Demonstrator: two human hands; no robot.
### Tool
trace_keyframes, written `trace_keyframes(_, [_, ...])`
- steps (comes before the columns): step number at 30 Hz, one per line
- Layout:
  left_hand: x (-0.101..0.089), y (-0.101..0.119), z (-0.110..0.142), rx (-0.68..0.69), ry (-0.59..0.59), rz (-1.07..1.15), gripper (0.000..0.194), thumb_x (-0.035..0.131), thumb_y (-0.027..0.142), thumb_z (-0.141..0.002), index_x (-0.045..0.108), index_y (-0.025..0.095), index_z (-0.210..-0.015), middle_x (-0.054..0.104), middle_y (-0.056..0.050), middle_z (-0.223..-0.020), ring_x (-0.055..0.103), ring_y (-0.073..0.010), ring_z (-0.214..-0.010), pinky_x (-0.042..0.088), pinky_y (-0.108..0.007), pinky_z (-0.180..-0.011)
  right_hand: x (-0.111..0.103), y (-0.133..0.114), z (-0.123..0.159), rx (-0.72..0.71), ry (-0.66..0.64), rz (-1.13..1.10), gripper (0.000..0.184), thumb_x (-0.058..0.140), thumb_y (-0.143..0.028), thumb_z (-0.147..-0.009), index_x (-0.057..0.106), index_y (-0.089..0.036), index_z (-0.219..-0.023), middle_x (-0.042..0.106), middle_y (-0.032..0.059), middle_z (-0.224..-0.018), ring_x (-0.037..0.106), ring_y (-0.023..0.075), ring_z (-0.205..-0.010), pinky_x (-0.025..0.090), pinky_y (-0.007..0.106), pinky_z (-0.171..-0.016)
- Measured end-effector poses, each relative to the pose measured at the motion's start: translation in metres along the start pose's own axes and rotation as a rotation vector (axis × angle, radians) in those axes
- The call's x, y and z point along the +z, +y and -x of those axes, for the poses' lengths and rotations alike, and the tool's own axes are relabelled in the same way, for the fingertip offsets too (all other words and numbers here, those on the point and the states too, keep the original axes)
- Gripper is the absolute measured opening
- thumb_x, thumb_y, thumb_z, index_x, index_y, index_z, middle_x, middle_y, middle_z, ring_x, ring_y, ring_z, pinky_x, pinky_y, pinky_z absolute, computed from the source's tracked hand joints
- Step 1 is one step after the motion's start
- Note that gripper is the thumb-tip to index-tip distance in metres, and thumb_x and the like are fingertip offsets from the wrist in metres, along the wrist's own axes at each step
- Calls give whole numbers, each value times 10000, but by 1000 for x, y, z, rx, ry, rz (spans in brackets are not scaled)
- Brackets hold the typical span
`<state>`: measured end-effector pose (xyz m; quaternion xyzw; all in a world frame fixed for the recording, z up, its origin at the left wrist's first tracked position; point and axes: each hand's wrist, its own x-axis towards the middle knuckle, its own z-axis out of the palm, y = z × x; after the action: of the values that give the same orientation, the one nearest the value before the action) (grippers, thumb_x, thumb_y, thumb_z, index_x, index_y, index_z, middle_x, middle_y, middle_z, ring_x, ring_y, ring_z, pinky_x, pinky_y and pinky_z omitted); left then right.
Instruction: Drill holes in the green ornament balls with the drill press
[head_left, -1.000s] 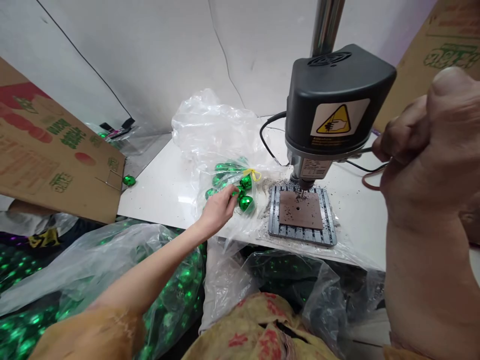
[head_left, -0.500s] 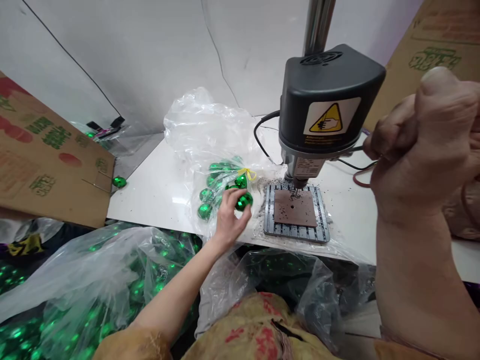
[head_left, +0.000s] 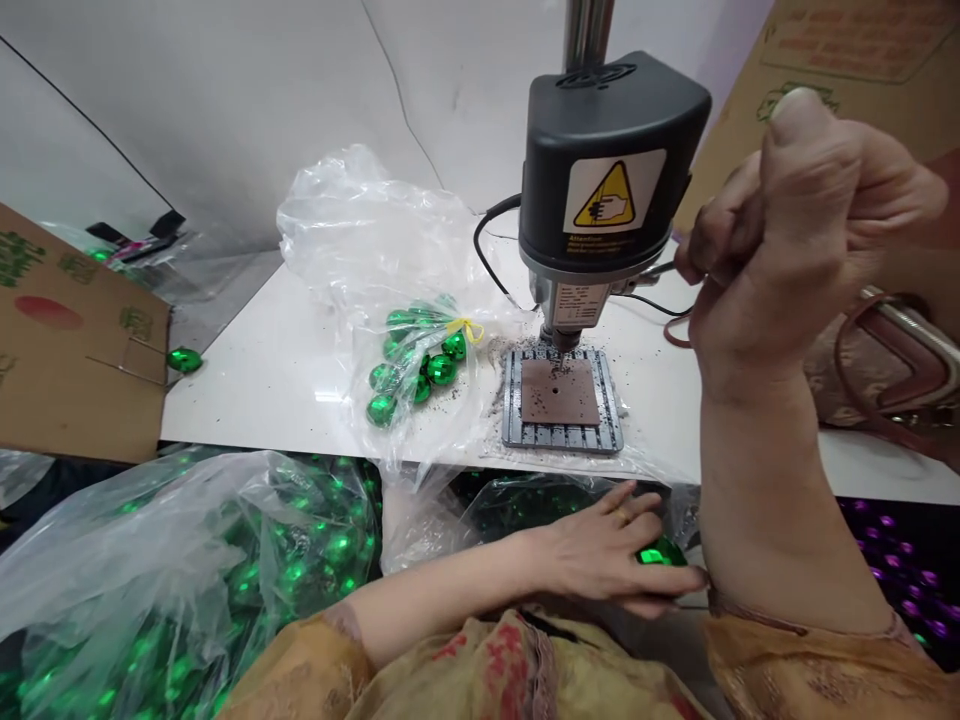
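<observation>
Low in front of my body, my left hand (head_left: 611, 550) has its fingers curved around a shiny green mirror ball (head_left: 660, 552). The fingers partly cover the ball. At the right, my raised right hand (head_left: 795, 210) is closed on the metal feed lever (head_left: 660, 271) of a small black drill press (head_left: 600, 190); most of the lever is hidden in the fist. Below the chuck (head_left: 564, 338), a brown square board (head_left: 561, 392) with a small hole lies on the slotted metal base plate (head_left: 514, 440). Dark shavings are scattered over both.
Several green mirror balls (head_left: 442, 370) lie by a clear plastic bag (head_left: 345, 230) with a yellow tie (head_left: 466, 330). A large bag (head_left: 225, 540) of green balls is at lower left. Cardboard boxes (head_left: 75, 350) flank the white table (head_left: 247, 400). A handbag (head_left: 885, 370) stands at right.
My left hand has moved from beside the clear bag down and right, below the table edge, with a green mirror ball. My right hand stays on the lever. The view has shifted slightly.
</observation>
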<state>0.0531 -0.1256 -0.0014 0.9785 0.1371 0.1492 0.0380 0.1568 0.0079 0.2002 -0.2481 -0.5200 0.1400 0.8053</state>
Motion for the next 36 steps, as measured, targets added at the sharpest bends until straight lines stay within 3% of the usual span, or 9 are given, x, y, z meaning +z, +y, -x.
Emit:
trace_keyframes(7, [30, 11, 36, -207, -340, 170, 392, 568, 473, -910, 564, 271, -1246, 578, -117, -1146, 640, -207, -795, 542, -365, -767, -4, 5, -1, -15, -45, -38, 455, 552, -305, -901, 352, -185, -510, 356, -61, -425, 316, 34, -371, 241, 244, -423])
trace_keyframes(10, [31, 21, 86, -728, -453, 420, 382, 543, 460, -912, 561, 254, -1233, 591, -101, -1188, 656, -201, -800, 526, -314, -700, -5, 7, -2, -43, -55, -89, 448, 572, -305, -887, 344, -199, -516, 343, -56, -421, 330, 63, -364, 212, 274, -405])
trace_keyframes(13, [26, 25, 140, -1195, -358, 667, 305, 399, 361, -967, 567, 211, -1173, 658, -54, -1036, 650, -198, -906, 524, -301, -796, -5, 7, -2, -55, -60, -99, 456, 574, -298, -885, 340, -196, -507, 328, -57, -415, 336, 67, -361, 204, 277, -398])
trace_keyframes(18, [8, 40, 195, -1162, -509, 636, 420, 623, 418, -823, 585, 236, -1200, 627, -54, -1145, 651, -215, -952, 506, -306, -852, -4, 4, -1, -30, -53, -43, 477, 567, -322, -890, 342, -164, -500, 360, -61, -424, 327, 22, -378, 228, 233, -425])
trace_keyframes(24, [-54, 38, 171, -894, -806, 207, 291, 558, 334, -912, 672, 267, -1171, 593, -139, -1179, 611, -302, -1031, 477, -444, -921, -4, 7, -1, -7, -48, -62, 495, 572, -350, -891, 354, -154, -492, 358, -68, -420, 302, 7, -382, 222, 219, -435])
trace_keyframes(27, [-96, 17, 142, -810, -533, 312, 380, 554, 288, -927, 606, 318, -1303, 580, -127, -1241, 609, -272, -1038, 486, -419, -923, -4, 7, -1, -2, -56, -105, 498, 583, -327, -885, 339, -161, -483, 354, -63, -417, 295, 15, -374, 208, 229, -419])
trace_keyframes(30, [-115, -14, 110, -894, 14, 660, 411, 581, 415, -930, 576, 303, -1325, 592, -96, -1285, 597, -247, -1117, 491, -367, -955, -5, 4, -1, 24, -67, -82, 482, 572, -309, -892, 354, -153, -491, 370, -62, -428, 301, 6, -392, 223, 215, -441])
trace_keyframes(33, [-104, -51, 77, -1042, 618, 1088, 466, 610, 471, -899, 536, 258, -1307, 650, -72, -1166, 637, -201, -1012, 528, -353, -900, -5, 2, 0, 31, -73, -84, 476, 557, -295, -898, 358, -155, -488, 371, -61, -428, 304, 7, -400, 220, 214, -453])
trace_keyframes(36, [-84, -82, 48, -1007, 898, 1423, 473, 661, 427, -849, 514, 247, -1261, 665, -55, -1103, 660, -183, -953, 549, -396, -898, -4, 2, -1, 42, -64, -109, 465, 567, -293, -887, 378, -171, -481, 367, -62, -419, 296, 25, -390, 210, 238, -443])
